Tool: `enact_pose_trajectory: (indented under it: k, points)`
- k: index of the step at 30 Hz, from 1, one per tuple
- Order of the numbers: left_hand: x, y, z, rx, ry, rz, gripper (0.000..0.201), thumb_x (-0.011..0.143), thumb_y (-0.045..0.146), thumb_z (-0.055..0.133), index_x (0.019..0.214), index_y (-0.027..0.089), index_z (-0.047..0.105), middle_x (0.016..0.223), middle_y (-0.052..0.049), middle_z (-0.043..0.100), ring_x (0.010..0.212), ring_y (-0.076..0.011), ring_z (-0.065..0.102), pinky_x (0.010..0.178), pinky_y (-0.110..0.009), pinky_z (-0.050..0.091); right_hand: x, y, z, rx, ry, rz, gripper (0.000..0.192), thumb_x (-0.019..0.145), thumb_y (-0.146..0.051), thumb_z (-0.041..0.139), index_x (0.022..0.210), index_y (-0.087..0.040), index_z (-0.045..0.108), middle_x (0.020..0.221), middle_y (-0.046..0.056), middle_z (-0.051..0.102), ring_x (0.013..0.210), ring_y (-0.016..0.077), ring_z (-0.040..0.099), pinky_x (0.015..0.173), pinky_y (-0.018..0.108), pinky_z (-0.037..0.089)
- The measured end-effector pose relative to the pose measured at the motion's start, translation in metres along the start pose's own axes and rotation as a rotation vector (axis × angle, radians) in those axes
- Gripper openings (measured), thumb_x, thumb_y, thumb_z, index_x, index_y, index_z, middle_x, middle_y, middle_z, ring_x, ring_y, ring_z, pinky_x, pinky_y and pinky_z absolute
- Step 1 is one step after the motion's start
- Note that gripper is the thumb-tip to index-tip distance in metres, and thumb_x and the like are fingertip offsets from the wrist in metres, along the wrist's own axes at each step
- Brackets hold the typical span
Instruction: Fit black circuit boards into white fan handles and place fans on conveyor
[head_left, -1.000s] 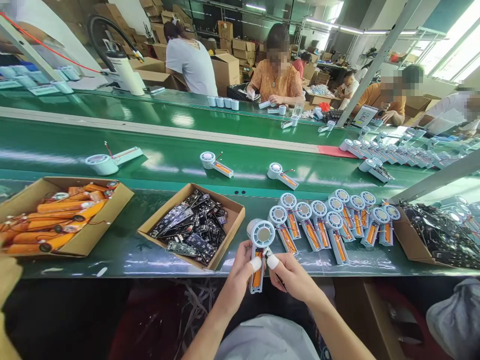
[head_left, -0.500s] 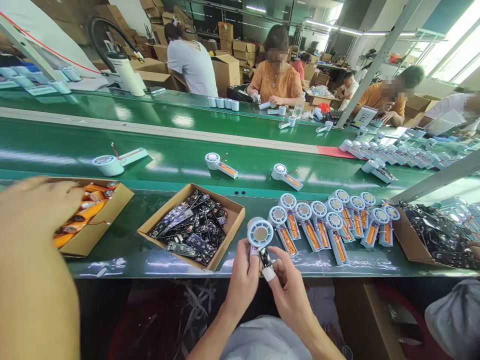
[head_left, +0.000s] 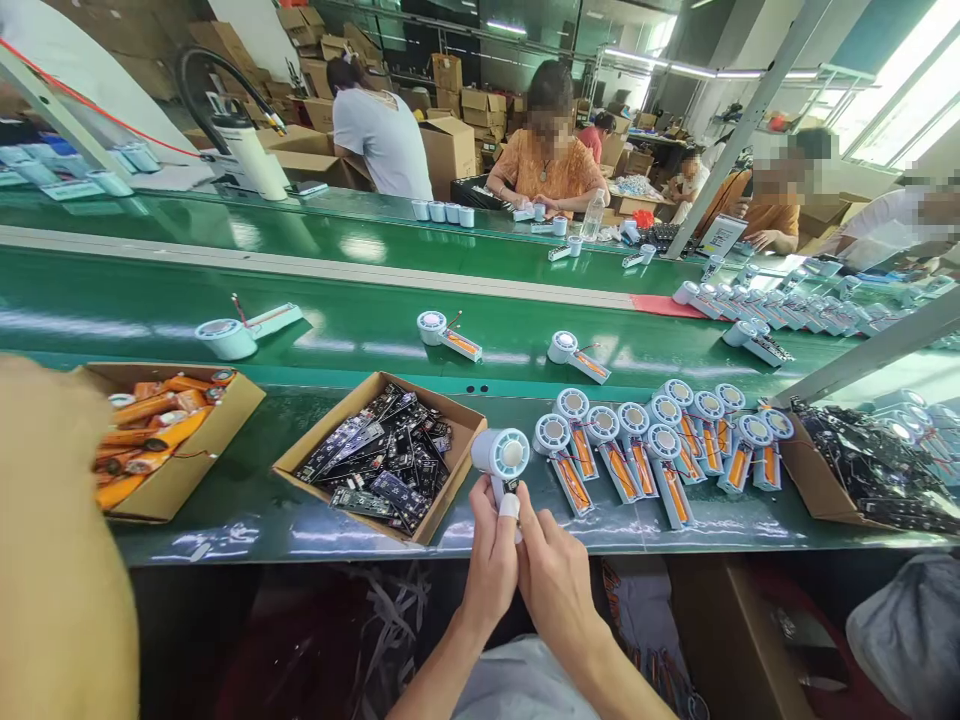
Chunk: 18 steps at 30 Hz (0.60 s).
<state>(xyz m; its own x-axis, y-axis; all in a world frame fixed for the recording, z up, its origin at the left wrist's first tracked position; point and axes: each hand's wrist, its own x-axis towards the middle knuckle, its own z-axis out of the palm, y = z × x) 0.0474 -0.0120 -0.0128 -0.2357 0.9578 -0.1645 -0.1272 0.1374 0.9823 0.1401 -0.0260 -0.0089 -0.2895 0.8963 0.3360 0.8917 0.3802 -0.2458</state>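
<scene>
A pale blue handheld fan (head_left: 501, 453) is held upright at the table's front edge, its round head turned to the right. My left hand (head_left: 489, 550) is closed around its handle. My right hand (head_left: 553, 560) is closed against the same handle, its fingers pressed on a black circuit board (head_left: 512, 487), of which only a small dark end shows. White tape wraps a digit between the hands. The rest of the board and most of the handle are hidden. To the right stand several fans with orange batteries (head_left: 622, 472) in their open handles.
A carton of circuit boards (head_left: 390, 450) lies left of my hands; a carton of orange batteries (head_left: 161, 420) is further left, beside a co-worker's blurred arm (head_left: 60, 540). More boards (head_left: 870, 465) fill a right-hand carton. Fans rest on the green conveyor (head_left: 345, 300). Co-workers sit opposite.
The fan has turned and shifted slightly left. My right hand has closed in on the handle with the board, which is now mostly covered. The co-worker's hand has drawn back from the batteries.
</scene>
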Motion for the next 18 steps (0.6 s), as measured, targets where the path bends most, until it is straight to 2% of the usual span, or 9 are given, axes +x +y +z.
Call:
enact_pose_trajectory:
  k: [4, 8, 10, 13, 14, 15, 18]
  points:
    - [0.007, 0.001, -0.003, -0.019, 0.005, -0.057, 0.040, 0.094, 0.044, 0.045, 0.127, 0.022, 0.041, 0.141, -0.014, 0.054, 0.133, -0.0242, 0.050, 0.111, -0.041, 0.038, 0.001, -0.003, -0.009, -0.156, -0.202, 0.000, 0.071, 0.089, -0.011, 0.052, 0.155, -0.017, 0.030, 0.077, 0.004, 0.065, 0.061, 0.0208, 0.065, 0.053, 0.027, 0.051]
    - [0.013, 0.005, -0.007, 0.049, -0.062, -0.129, 0.035, 0.094, 0.044, 0.041, 0.121, 0.022, 0.048, 0.125, -0.011, 0.066, 0.118, -0.0233, 0.061, 0.102, -0.039, 0.046, 0.004, -0.004, -0.002, -0.145, -0.172, -0.039, 0.075, 0.086, -0.008, 0.050, 0.156, -0.012, 0.022, 0.099, 0.013, 0.067, 0.078, 0.0239, 0.067, 0.064, 0.032, 0.056]
    - [0.014, 0.012, -0.013, 0.184, -0.138, -0.090, 0.034, 0.094, 0.039, 0.040, 0.120, 0.021, 0.053, 0.119, -0.011, 0.069, 0.113, -0.0235, 0.064, 0.098, -0.038, 0.048, 0.005, -0.001, 0.005, -0.107, -0.150, -0.001, 0.072, 0.087, -0.006, 0.047, 0.154, -0.008, 0.023, 0.096, 0.013, 0.066, 0.075, 0.0226, 0.067, 0.063, 0.031, 0.056]
    - [0.015, 0.033, -0.032, 0.539, -0.306, 0.070, 0.030, 0.093, 0.030, 0.040, 0.110, 0.022, 0.064, 0.103, -0.009, 0.074, 0.095, -0.0238, 0.069, 0.087, -0.034, 0.052, 0.011, 0.006, 0.014, -0.141, -0.179, 0.102, 0.062, 0.090, -0.007, 0.047, 0.150, -0.005, 0.032, 0.089, 0.011, 0.065, 0.072, 0.0227, 0.066, 0.061, 0.031, 0.055]
    - [0.017, 0.042, -0.040, 0.669, -0.320, 0.129, 0.030, 0.093, 0.028, 0.039, 0.106, 0.022, 0.066, 0.097, -0.009, 0.075, 0.088, -0.0236, 0.070, 0.083, -0.034, 0.052, 0.014, 0.007, 0.015, -0.174, -0.199, 0.116, 0.060, 0.091, -0.007, 0.048, 0.149, -0.004, 0.035, 0.088, 0.011, 0.065, 0.073, 0.0234, 0.066, 0.063, 0.032, 0.055]
    - [0.020, 0.051, -0.049, 0.794, -0.277, 0.177, 0.031, 0.094, 0.026, 0.038, 0.103, 0.021, 0.068, 0.093, -0.008, 0.075, 0.084, -0.0238, 0.070, 0.081, -0.034, 0.052, 0.018, 0.007, 0.015, -0.207, -0.219, 0.114, 0.058, 0.091, -0.008, 0.049, 0.148, -0.004, 0.037, 0.087, 0.012, 0.065, 0.075, 0.0244, 0.066, 0.065, 0.034, 0.056]
    - [0.040, 0.071, -0.072, 1.209, 0.061, 0.278, 0.032, 0.094, 0.021, 0.039, 0.106, 0.017, 0.068, 0.102, -0.015, 0.071, 0.096, -0.0297, 0.067, 0.084, -0.038, 0.051, 0.029, 0.005, 0.010, -0.259, -0.265, 0.054, 0.058, 0.094, -0.018, 0.056, 0.148, -0.007, 0.039, 0.089, 0.012, 0.065, 0.082, 0.0279, 0.065, 0.070, 0.038, 0.055]
